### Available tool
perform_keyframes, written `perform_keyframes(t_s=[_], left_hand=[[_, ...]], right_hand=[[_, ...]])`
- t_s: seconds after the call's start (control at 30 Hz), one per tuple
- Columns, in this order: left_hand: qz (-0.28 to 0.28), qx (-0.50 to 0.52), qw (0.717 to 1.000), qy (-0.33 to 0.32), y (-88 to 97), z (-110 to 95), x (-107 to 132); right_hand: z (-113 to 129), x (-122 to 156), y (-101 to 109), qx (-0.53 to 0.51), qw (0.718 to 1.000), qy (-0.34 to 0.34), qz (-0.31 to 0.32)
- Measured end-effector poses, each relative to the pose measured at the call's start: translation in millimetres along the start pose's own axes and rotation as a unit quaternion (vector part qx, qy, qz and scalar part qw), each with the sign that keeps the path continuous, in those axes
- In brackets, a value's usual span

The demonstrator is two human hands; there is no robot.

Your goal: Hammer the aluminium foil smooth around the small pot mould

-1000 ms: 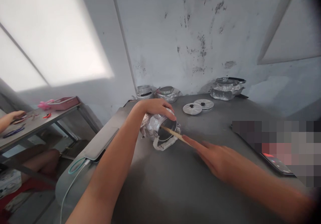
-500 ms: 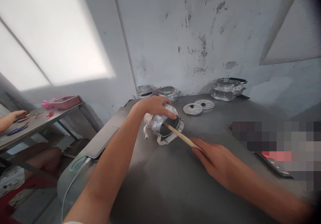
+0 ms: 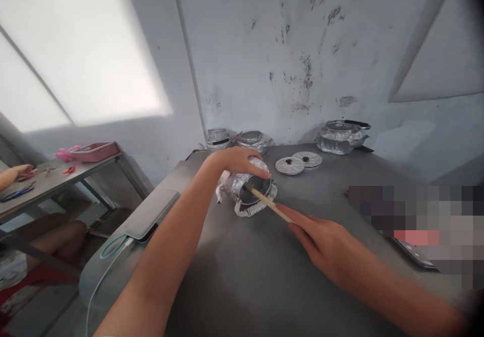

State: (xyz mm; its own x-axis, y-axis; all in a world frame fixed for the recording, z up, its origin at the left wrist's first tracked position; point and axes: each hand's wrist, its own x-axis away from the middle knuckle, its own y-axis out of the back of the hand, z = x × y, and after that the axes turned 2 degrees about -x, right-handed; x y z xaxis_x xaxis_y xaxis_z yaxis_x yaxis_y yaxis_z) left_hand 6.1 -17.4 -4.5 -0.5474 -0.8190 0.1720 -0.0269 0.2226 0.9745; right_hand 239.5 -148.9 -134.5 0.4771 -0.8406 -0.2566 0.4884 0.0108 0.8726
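A small foil-wrapped pot (image 3: 245, 190) lies tilted on its side on the grey table (image 3: 264, 276), its dark mouth turned towards me. My left hand (image 3: 236, 159) grips it from above, fingers curled over the rim. My right hand (image 3: 325, 241) holds a thin wooden stick (image 3: 266, 202), pinched with the index finger lying along it. The stick's far end reaches into the pot's mouth.
Two round foil lids (image 3: 298, 162) lie behind the pot. More foil-wrapped pots (image 3: 342, 136) stand along the stained wall, others (image 3: 236, 139) at the back left. A grey device (image 3: 151, 215) with a cable sits at the table's left edge. A phone (image 3: 414, 255) lies right. Another person's hand (image 3: 11, 173) rests on a side table.
My right hand pushed the stick back into the pot after drawing it out a little. The pot rocked slightly under my left hand.
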Motion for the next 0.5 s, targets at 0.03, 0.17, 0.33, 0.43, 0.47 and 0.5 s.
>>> perform_keyframes(t_s=[0.03,0.17,0.33,0.43,0.47,0.5], left_hand=[[-0.002,-0.001,1.0,-0.002,-0.2,-0.5,-0.2],[-0.003,0.003,1.0,-0.004,-0.2,-1.0,-0.1],[0.003,0.014,1.0,-0.005,-0.4,1.5,-0.5],[-0.002,0.017,1.0,-0.006,-0.5,2.3,-0.8],[-0.002,0.016,1.0,-0.005,-0.4,2.1,-0.7],[-0.001,0.016,1.0,-0.004,-0.1,1.6,-0.5]], right_hand=[[0.3,0.2,-0.5,0.001,1.0,0.0,-0.008],[-0.1,-0.8,-2.7,0.012,0.999,-0.005,-0.036],[-3.1,-1.6,-4.7,0.033,0.999,-0.023,0.002],[-4.5,-0.8,-5.2,0.041,0.999,-0.019,-0.004],[-4.7,-0.6,-5.3,0.045,0.999,-0.013,-0.017],[-4.6,-0.4,-5.5,0.048,0.998,-0.006,-0.029]])
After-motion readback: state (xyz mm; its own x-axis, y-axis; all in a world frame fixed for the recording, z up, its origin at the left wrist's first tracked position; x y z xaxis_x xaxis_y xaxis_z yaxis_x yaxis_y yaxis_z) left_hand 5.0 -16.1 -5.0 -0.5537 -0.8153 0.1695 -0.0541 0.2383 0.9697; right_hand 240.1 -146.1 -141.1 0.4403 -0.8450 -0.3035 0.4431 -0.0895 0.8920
